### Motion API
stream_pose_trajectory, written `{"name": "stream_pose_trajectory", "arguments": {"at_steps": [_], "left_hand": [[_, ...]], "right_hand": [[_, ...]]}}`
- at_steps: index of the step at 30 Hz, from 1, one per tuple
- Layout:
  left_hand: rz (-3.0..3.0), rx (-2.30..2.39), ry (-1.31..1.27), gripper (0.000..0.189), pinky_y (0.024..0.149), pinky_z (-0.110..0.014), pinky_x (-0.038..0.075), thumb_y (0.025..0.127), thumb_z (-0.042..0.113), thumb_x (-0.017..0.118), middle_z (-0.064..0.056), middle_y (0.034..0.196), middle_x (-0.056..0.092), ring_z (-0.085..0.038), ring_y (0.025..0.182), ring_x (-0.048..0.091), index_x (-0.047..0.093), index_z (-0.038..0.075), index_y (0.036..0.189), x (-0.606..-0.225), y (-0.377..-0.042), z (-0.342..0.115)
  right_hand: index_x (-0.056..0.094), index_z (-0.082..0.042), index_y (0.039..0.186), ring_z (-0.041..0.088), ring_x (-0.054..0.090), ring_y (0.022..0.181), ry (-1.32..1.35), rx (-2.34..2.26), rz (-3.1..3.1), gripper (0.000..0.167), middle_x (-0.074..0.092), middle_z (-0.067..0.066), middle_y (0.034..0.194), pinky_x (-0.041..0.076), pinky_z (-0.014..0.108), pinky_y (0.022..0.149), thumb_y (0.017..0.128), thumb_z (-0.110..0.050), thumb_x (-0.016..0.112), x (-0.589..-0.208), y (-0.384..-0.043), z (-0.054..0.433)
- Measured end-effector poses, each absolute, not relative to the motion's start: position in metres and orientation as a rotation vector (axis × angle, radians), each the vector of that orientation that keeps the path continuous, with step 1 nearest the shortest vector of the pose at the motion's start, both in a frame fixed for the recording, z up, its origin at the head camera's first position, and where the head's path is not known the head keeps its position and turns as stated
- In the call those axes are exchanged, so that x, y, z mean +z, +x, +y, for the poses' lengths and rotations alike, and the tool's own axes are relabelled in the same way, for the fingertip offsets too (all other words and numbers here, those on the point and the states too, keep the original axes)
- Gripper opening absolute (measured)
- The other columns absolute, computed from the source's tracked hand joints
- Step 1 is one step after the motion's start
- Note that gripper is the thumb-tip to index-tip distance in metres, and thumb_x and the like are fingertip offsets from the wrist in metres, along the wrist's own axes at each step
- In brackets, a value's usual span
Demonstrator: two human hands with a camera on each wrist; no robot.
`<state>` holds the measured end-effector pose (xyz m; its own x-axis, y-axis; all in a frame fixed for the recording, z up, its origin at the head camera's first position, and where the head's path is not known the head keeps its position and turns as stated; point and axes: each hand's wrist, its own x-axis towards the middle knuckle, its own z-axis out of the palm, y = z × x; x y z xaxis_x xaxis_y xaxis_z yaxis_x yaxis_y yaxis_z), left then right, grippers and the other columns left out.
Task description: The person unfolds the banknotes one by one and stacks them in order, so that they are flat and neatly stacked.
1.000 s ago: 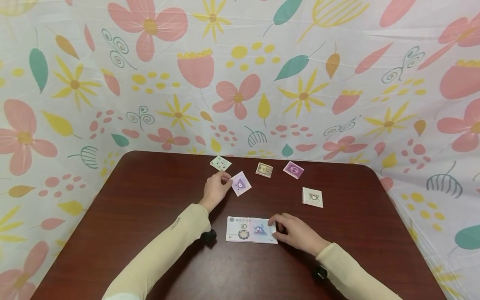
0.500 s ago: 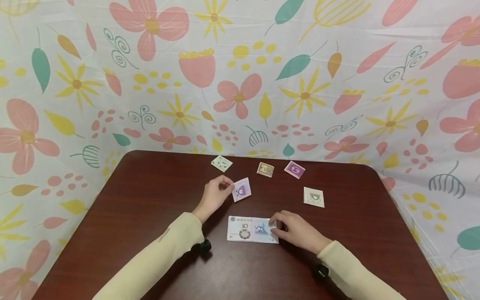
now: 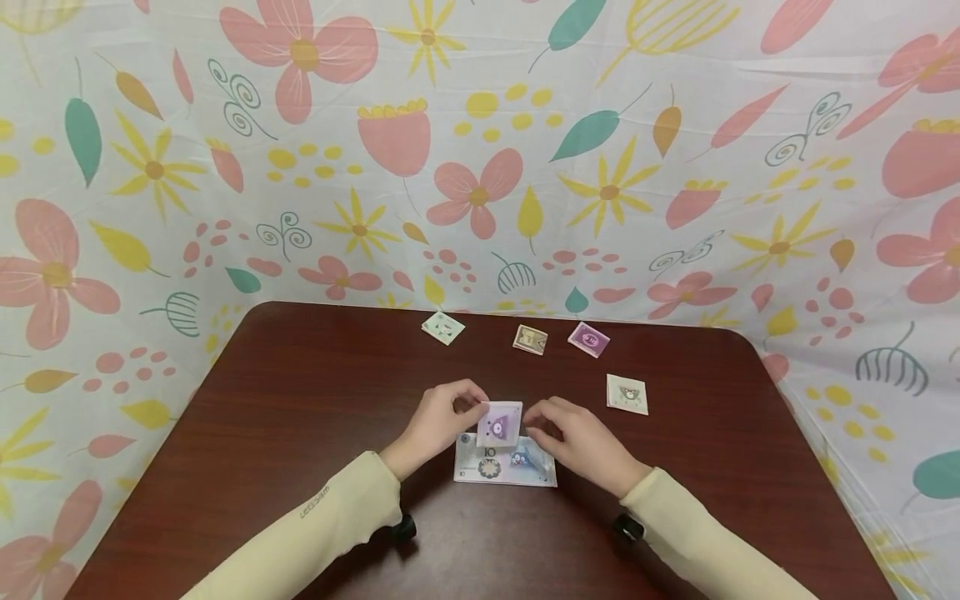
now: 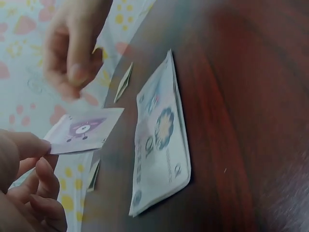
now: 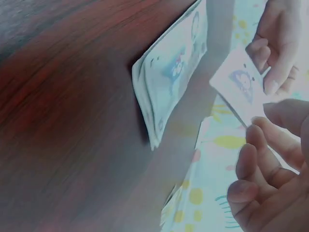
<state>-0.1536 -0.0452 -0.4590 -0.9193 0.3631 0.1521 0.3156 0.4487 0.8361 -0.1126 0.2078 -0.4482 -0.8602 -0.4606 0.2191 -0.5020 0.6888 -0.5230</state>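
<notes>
Holding the purple square note is your left grip: thumb and fingers pinch it at its upper left corner, head view. Right grip holds nothing; fingers loosely bent, just off the note's right edge. Note is up off the bench; both wrist views show a gap between it and the 10 note, though head view has it overlapping that note's far edge.

Handling, my read: very light, thin folded paper, bends easily, may slide between dry fingertips, creases if squeezed. Take hold by an edge or corner, flat fingertips, low force. Right edge is free for you. I'd expect its layers to fan if you pinch only one.

Room: bare wood left of your left grip and on your near side. Tighter on the far side: green note, brown note and dark purple note sit close to the far edge, patterned cloth behind. Pale note lies beyond your right grip; mind the knuckles there.
</notes>
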Motion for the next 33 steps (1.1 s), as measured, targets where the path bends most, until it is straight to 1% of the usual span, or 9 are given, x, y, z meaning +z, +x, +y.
{"name": "stream_pose_trajectory", "arguments": {"at_steps": [2, 7, 12, 16, 21, 24, 29, 33], "left_hand": [[2.625, 1.486, 0.657, 0.005, 0.069, -0.025, 0.05, 0.097, 0.015, 0.074, 0.005, 0.087, 0.073, -0.008, 0.075, 0.06, 0.075, 0.01, 0.096, -0.458, -0.149, -0.044], [2.6, 1.467, 0.73, 0.004, 0.068, -0.025, 0.05, 0.097, 0.014, 0.074, 0.005, 0.084, 0.073, -0.007, 0.073, 0.06, 0.076, 0.013, 0.093, -0.459, -0.141, -0.04], [2.574, 1.448, 0.752, 0.005, 0.067, -0.024, 0.05, 0.096, 0.015, 0.076, 0.007, 0.082, 0.072, -0.004, 0.072, 0.059, 0.076, 0.016, 0.091, -0.459, -0.137, -0.037], [2.569, 1.441, 0.754, 0.005, 0.067, -0.024, 0.05, 0.095, 0.016, 0.078, 0.007, 0.081, 0.072, -0.004, 0.071, 0.058, 0.077, 0.016, 0.09, -0.458, -0.134, -0.036], [2.565, 1.451, 0.747, 0.008, 0.064, -0.022, 0.048, 0.094, 0.018, 0.079, 0.009, 0.077, 0.071, -0.003, 0.068, 0.057, 0.077, 0.016, 0.087, -0.46, -0.134, -0.036], [2.538, 1.492, 0.741, 0.009, 0.062, -0.022, 0.048, 0.093, 0.018, 0.08, 0.008, 0.075, 0.071, -0.002, 0.067, 0.056, 0.077, 0.015, 0.086, -0.462, -0.135, -0.037], [2.432, 1.626, 0.692, 0.01, 0.061, -0.02, 0.046, 0.092, 0.015, 0.082, 0.003, 0.074, 0.071, -0.003, 0.065, 0.055, 0.078, 0.011, 0.084, -0.465, -0.137, -0.038], [2.311, 1.735, 0.616, 0.01, 0.058, -0.019, 0.041, 0.091, 0.012, 0.081, -0.004, 0.074, 0.07, -0.003, 0.062, 0.051, 0.078, 0.005, 0.084, -0.467, -0.139, -0.038]], "right_hand": [[0.071, -0.016, 0.11, 0.009, 0.064, 0.09, 0.807, 0.904, -2.779, 0.018, 0.066, -0.008, 0.102, 0.058, 0.032, 0.081, 0.094, -0.012, 0.079, -0.447, -0.113, 0.204], [0.07, -0.019, 0.108, 0.005, 0.061, 0.089, 0.83, 0.876, -2.705, 0.02, 0.062, -0.01, 0.1, 0.055, 0.026, 0.075, 0.093, -0.012, 0.08, -0.447, -0.113, 0.197], [0.071, -0.019, 0.104, 0.003, 0.06, 0.084, 0.849, 0.883, -2.693, 0.017, 0.062, -0.011, 0.096, 0.054, 0.025, 0.071, 0.092, -0.014, 0.081, -0.45, -0.112, 0.194], [0.071, -0.022, 0.101, 0.002, 0.057, 0.08, 0.854, 0.906, -2.708, 0.016, 0.06, -0.014, 0.092, 0.052, 0.023, 0.068, 0.092, -0.015, 0.082, -0.45, -0.111, 0.192], [0.069, -0.024, 0.098, 0.001, 0.056, 0.079, 0.882, 0.931, -2.726, 0.016, 0.058, -0.016, 0.089, 0.05, 0.022, 0.067, 0.092, -0.016, 0.082, -0.45, -0.111, 0.191], [0.069, -0.022, 0.097, 0.001, 0.055, 0.078, 0.913, 0.955, -2.709, 0.015, 0.058, -0.015, 0.088, 0.05, 0.023, 0.067, 0.092, -0.014, 0.081, -0.449, -0.111, 0.192], [0.07, -0.02, 0.095, 0.002, 0.055, 0.077, 0.93, 1.003, -2.665, 0.016, 0.06, -0.014, 0.087, 0.05, 0.023, 0.066, 0.091, -0.009, 0.081, -0.448, -0.112, 0.193], [0.07, -0.021, 0.095, 0.002, 0.055, 0.078, 0.926, 1.012, -2.632, 0.019, 0.06, -0.015, 0.087, 0.049, 0.022, 0.067, 0.09, -0.006, 0.081, -0.447, -0.113, 0.194]]}}
